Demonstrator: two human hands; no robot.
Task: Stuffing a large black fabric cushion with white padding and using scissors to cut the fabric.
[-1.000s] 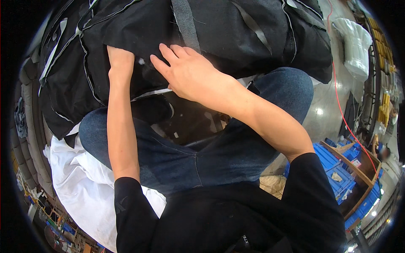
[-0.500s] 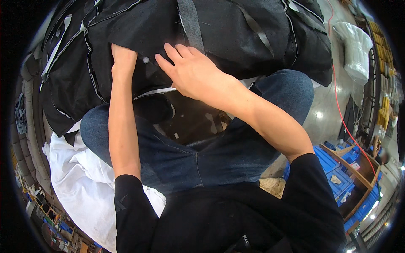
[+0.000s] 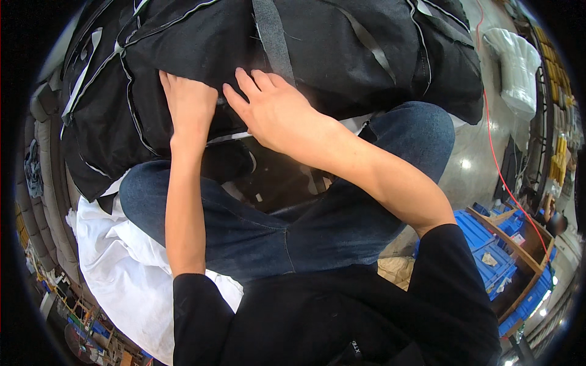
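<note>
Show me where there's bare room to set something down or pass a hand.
Bare room: grey floor between the right knee and the red cord, and black fabric between the two grey strips. Crowded: the left hand, its fingertips hidden under a fabric flap, with the right hand close beside it; also the lower right, around the blue crates.

1. White cloth (image 3: 128,287), creased, spread at lower left.
2. Grey padded upholstery (image 3: 54,204), in rows, far left.
3. Blue-grey fabric (image 3: 33,171), crumpled, against the upholstery.
4. Red cable (image 3: 497,165), running down the right side, over the grey floor (image 3: 456,186).
5. White bundle (image 3: 517,73), wrapped in clear plastic, upper right.
6. Blue crates (image 3: 488,247), beside a wooden frame (image 3: 505,240).
7. Tan material (image 3: 395,271), wrinkled, left of the crates.
</note>
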